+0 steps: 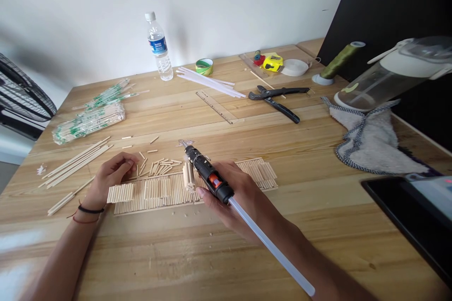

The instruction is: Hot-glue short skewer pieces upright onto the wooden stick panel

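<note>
My right hand (235, 200) grips a black glue gun (206, 174) with a long clear glue stick (271, 247) sticking out its back; the nozzle points away from me, above a flat panel of short wooden sticks (158, 193) laid side by side on the table. A small upright bundle of sticks (189, 176) stands on the panel beside the gun. My left hand (111, 174) rests at the panel's left end with its fingers curled and pinched together; what they hold is too small to make out.
Loose cut stick pieces (158, 165) and long chopsticks (76, 160) lie left of the panel, with wrapped chopstick packs (88, 122) beyond. Farther back are a water bottle (158, 47), ruler (215, 106), black cutters (277, 99), tape measure (272, 62). A towel (374, 143) and jug (388, 77) sit right.
</note>
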A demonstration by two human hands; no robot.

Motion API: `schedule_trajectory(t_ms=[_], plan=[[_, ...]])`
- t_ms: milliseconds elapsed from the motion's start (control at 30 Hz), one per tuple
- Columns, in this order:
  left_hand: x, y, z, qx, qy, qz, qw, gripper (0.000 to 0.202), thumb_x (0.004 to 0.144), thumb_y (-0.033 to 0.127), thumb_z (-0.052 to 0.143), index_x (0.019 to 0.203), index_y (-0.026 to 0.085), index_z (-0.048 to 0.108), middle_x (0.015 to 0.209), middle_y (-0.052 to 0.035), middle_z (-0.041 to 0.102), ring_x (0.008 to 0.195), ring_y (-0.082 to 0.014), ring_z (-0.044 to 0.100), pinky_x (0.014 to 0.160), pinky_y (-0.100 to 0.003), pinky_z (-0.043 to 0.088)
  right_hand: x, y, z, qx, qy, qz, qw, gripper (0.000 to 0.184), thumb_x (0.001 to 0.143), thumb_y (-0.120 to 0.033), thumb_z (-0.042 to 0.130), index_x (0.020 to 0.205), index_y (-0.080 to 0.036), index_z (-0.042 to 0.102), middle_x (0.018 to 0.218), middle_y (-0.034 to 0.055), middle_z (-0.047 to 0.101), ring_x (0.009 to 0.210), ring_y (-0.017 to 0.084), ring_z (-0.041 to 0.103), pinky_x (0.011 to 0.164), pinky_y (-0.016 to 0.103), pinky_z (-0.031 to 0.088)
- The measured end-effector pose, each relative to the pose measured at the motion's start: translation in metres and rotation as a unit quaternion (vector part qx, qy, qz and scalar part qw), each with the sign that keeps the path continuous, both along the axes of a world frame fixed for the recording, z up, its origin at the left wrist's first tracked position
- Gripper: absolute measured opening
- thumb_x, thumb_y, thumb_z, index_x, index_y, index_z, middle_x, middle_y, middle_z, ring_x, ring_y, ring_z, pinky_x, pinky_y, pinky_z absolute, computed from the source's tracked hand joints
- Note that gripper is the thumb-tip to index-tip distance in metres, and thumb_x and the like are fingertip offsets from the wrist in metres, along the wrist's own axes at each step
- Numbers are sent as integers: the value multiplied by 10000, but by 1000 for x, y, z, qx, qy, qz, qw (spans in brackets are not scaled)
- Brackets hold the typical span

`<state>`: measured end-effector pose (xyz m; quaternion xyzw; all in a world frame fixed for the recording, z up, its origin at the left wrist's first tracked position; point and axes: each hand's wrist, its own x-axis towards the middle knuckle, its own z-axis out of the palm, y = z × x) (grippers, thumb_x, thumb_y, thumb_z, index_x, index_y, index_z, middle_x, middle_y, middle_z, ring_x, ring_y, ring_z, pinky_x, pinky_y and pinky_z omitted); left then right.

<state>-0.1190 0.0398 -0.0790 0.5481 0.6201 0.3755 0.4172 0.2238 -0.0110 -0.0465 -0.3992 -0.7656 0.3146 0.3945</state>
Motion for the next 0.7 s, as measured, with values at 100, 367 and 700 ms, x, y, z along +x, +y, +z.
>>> schedule_trajectory(t_ms=[100,367,700], plan=[[1,-1,0,0,-1,8,1000,262,849,458,741,899,201,758,741,-27,626,648,-149,521,540,-271,362,0,0,-1,-2,0,0,1000,160,946,-161,601,884,-248,482,819,-6,608,819,201,576,791,322,455],[1,-1,0,-1,-3,7,1000,253,860,428,724,921,184,747,739,-14,623,670,-144,516,576,-262,364,0,-2,0,-5,-2,-1,1000,157,947,-159,603,881,-245,489,835,5,624,837,209,575,801,335,451],[1,-1,1,-7,-7,6,1000,227,870,396,716,928,178,740,752,-5,625,679,-133,505,608,-259,363,0,0,-3,-7,-3,0,1000,149,937,-154,607,890,-243,497,840,3,625,838,209,576,808,344,461]])
